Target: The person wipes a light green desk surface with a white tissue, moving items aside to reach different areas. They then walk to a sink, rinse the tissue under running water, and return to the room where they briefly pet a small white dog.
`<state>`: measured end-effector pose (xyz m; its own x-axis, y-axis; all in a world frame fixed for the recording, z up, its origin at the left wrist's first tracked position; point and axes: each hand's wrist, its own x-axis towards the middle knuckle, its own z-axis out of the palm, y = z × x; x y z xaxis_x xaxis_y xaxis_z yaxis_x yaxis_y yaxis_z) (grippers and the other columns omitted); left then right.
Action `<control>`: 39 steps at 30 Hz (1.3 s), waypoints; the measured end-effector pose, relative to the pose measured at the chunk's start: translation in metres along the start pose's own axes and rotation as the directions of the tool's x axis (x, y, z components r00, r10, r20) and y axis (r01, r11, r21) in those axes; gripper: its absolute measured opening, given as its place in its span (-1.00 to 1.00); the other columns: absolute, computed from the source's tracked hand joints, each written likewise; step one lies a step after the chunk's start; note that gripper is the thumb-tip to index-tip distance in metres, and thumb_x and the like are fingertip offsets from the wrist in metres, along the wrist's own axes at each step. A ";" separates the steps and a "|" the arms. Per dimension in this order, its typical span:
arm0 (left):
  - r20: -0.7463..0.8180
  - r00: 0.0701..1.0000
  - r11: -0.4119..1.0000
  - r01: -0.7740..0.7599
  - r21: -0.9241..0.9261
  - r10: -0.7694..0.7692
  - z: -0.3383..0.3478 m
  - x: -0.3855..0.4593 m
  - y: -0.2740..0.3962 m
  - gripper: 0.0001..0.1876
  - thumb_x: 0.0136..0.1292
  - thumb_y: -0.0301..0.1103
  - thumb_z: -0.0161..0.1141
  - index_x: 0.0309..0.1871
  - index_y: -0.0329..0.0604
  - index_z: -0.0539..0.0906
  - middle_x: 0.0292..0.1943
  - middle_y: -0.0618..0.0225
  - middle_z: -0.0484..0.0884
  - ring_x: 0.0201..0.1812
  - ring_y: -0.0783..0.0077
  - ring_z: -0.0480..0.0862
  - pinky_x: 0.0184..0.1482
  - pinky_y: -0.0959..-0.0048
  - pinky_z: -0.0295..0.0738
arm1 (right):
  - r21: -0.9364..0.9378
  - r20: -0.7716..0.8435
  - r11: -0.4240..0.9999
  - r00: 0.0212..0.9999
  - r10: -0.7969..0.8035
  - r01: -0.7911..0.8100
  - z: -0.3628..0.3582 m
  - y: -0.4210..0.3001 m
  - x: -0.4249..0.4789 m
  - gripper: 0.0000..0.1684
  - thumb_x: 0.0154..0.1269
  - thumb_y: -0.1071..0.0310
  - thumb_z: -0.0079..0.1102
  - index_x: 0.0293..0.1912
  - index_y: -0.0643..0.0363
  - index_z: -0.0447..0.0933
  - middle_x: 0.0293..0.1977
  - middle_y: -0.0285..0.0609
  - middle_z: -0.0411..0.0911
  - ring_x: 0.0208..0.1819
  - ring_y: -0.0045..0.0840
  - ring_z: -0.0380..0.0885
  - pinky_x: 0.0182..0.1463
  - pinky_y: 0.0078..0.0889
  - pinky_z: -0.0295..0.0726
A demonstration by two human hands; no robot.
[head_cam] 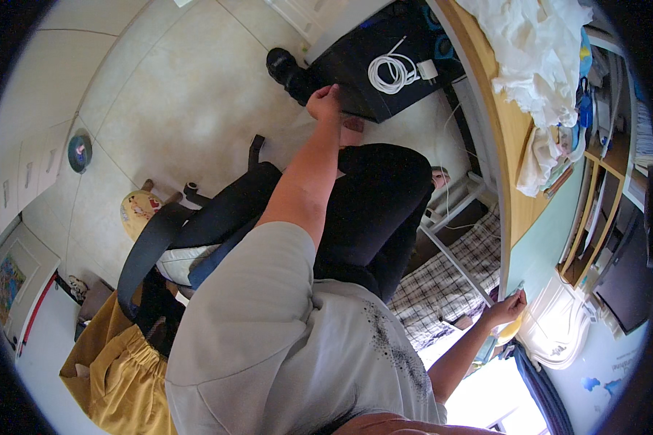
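Observation:
My left hand (324,102) reaches forward above the floor, thumb and fingers drawn together. Whether anything thin is between them cannot be told. Beyond it are a black box-like object (353,81) and a dark rounded item (284,68). A coiled white cable (390,73) and a white power adapter (427,70) lie on the black top. My right hand (507,309) is at the right, by the desk's near edge, with its fingertips pinching a small pale object (519,287). Crumpled white cloth (544,60) lies on the wooden desk (514,209) farther up.
A yellow stool (140,211) with stickers and a black chair armrest (152,255) stand at the left. Mustard cloth (125,380) hangs behind. Under the desk are a metal frame (457,261) and checked fabric (441,293). A wooden shelf unit (598,217) stands along the right.

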<state>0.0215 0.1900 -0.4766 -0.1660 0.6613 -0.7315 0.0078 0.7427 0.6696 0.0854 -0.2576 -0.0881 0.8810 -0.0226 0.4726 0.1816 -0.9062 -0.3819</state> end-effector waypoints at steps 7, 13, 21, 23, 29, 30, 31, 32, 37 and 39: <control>0.097 0.992 0.980 0.092 -0.177 -0.076 0.002 0.019 -0.012 -0.78 -0.03 -0.54 0.37 -0.29 -0.35 0.60 -0.40 0.27 0.62 -0.42 0.40 0.60 -0.41 0.49 0.52 | -0.020 0.004 1.000 1.000 -0.007 0.007 0.001 -0.004 -0.001 -0.82 0.31 0.42 0.00 -0.18 0.35 0.45 -0.24 -0.13 0.49 -0.18 -0.49 0.43 0.01 -0.48 0.41; 0.173 0.983 0.974 0.093 -0.206 -0.057 -0.006 0.015 -0.007 -0.77 -0.06 -0.51 0.39 -0.31 -0.35 0.62 -0.41 0.27 0.63 -0.44 0.42 0.60 -0.40 0.50 0.52 | 0.017 -0.002 0.999 0.999 -0.032 0.032 0.000 0.001 0.001 -0.81 0.31 0.41 0.01 -0.19 0.36 0.46 -0.26 -0.13 0.51 -0.19 -0.50 0.46 -0.04 -0.52 0.44; 0.102 0.987 0.960 -0.143 0.241 0.122 -0.013 0.014 0.010 -0.77 -0.13 -0.44 0.45 -0.37 -0.30 0.68 -0.47 0.29 0.66 -0.45 0.48 0.60 -0.38 0.51 0.49 | -0.038 0.006 0.999 1.000 -0.015 0.015 0.000 0.004 0.003 -0.78 0.32 0.39 0.01 -0.17 0.38 0.46 -0.25 -0.10 0.51 -0.19 -0.47 0.48 -0.05 -0.49 0.48; 0.134 0.974 0.899 -0.222 0.378 0.184 -0.017 0.000 0.029 -0.76 -0.13 -0.42 0.46 -0.37 -0.29 0.68 -0.47 0.29 0.66 -0.45 0.50 0.59 -0.39 0.53 0.48 | -0.037 0.003 0.999 1.000 -0.013 0.013 -0.001 0.004 0.001 -0.78 0.32 0.39 0.01 -0.17 0.38 0.46 -0.25 -0.09 0.51 -0.19 -0.47 0.48 -0.04 -0.49 0.47; 0.189 0.977 0.934 -0.156 0.322 0.098 -0.009 0.028 0.016 -0.76 -0.13 -0.38 0.47 -0.39 -0.29 0.68 -0.50 0.32 0.65 -0.52 0.52 0.58 -0.44 0.54 0.48 | -0.036 0.025 0.999 0.999 -0.026 0.027 -0.001 0.001 0.004 -0.79 0.32 0.40 0.00 -0.18 0.39 0.46 -0.24 -0.09 0.51 -0.17 -0.46 0.47 -0.03 -0.48 0.45; 0.181 0.980 0.942 -0.140 0.305 0.087 -0.008 0.029 0.014 -0.76 -0.12 -0.38 0.46 -0.40 -0.30 0.68 -0.51 0.32 0.65 -0.53 0.52 0.58 -0.45 0.55 0.48 | -0.038 0.024 0.999 0.999 -0.022 0.022 -0.001 -0.001 0.003 -0.79 0.32 0.40 0.00 -0.18 0.39 0.46 -0.24 -0.09 0.51 -0.17 -0.46 0.47 -0.02 -0.48 0.45; 0.172 0.982 0.950 -0.124 0.286 0.076 -0.006 0.029 0.013 -0.76 -0.12 -0.39 0.46 -0.40 -0.30 0.67 -0.52 0.33 0.64 -0.54 0.53 0.57 -0.46 0.56 0.48 | -0.038 0.024 0.999 1.000 -0.018 0.019 -0.001 -0.001 0.003 -0.79 0.32 0.40 0.00 -0.18 0.38 0.46 -0.24 -0.10 0.51 -0.17 -0.46 0.47 -0.02 -0.48 0.44; 0.163 0.984 0.958 -0.107 0.267 0.065 -0.005 0.030 0.011 -0.77 -0.11 -0.39 0.46 -0.41 -0.31 0.67 -0.52 0.33 0.64 -0.55 0.53 0.57 -0.46 0.57 0.48 | -0.035 0.024 0.999 1.000 -0.017 0.018 -0.001 -0.001 0.003 -0.80 0.32 0.40 0.00 -0.18 0.38 0.46 -0.24 -0.10 0.51 -0.17 -0.47 0.46 -0.02 -0.49 0.44; 0.273 0.962 0.993 -0.043 0.107 0.012 -0.009 0.019 0.018 -0.75 -0.07 -0.44 0.42 -0.32 -0.34 0.64 -0.43 0.26 0.64 -0.47 0.48 0.60 -0.41 0.53 0.54 | 0.037 0.021 0.999 1.000 0.019 -0.019 -0.002 -0.002 0.000 -0.83 0.31 0.41 0.01 -0.22 0.34 0.46 -0.27 -0.16 0.49 -0.20 -0.51 0.42 -0.01 -0.49 0.40; 0.309 0.951 0.998 -0.046 0.046 0.029 -0.011 0.027 0.010 -0.72 -0.04 -0.45 0.40 -0.25 -0.35 0.61 -0.38 0.24 0.64 -0.43 0.44 0.62 -0.37 0.50 0.57 | 0.016 0.018 1.000 1.000 0.010 -0.010 -0.002 -0.004 0.000 -0.83 0.31 0.41 0.00 -0.22 0.33 0.46 -0.27 -0.17 0.49 -0.20 -0.51 0.42 -0.02 -0.50 0.40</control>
<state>0.0063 0.2140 -0.4883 0.1473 0.6828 -0.7156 0.0607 0.7158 0.6956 0.0833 -0.2547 -0.0851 0.8904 -0.0240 0.4546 0.1795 -0.8992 -0.3991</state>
